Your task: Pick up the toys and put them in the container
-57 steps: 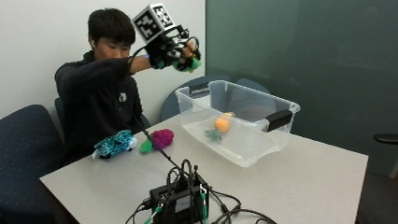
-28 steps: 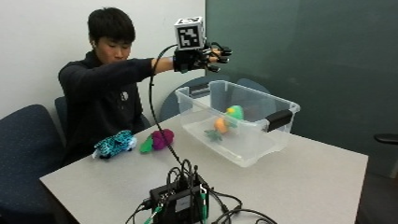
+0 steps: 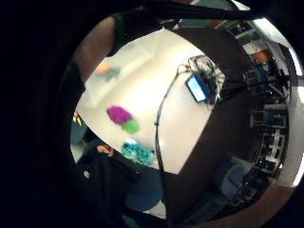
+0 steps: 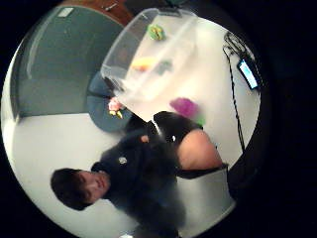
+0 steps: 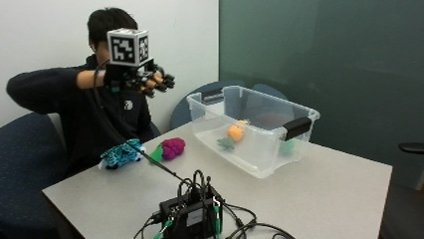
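- Hovering high above the tabletop (image 5: 318, 199), the gloved right hand (image 5: 142, 79) is raised near the person's head, with fingers loosely curled and nothing held in it.
- Two toys wait on the tabletop near the person's edge: a teal spotted plush (image 5: 119, 155) and, just beside it, a purple grape toy with a green leaf (image 5: 169, 148). The palm views show the same pair lying side by side.
- The clear container (image 5: 255, 130) stands farther in, lid off, with black latches at its ends. Inside it lie an orange toy (image 5: 234, 131), a teal toy (image 5: 226, 143) and at least one more piece by the far wall (too dim to name).
- Step in hand, as I judge it: bring the empty hand down to one of the two toys left. The grape toy lies nearer the container, so taking it first would keep the path short.
- To do it well, I would come down from above and close the fingers round the body of one toy, so the neighbour is not dragged along.
- Edges: the plush sits close to the tabletop's edge by the person; a sideways sweep could knock it off.
- A black cable runs from the glove down across the tabletop to a cluster of electronics (image 5: 192, 211) near the front edge, passing close to the toys, and it might snag.
- Open room: bare tabletop lies between toys and container, and the container's mouth is wide.
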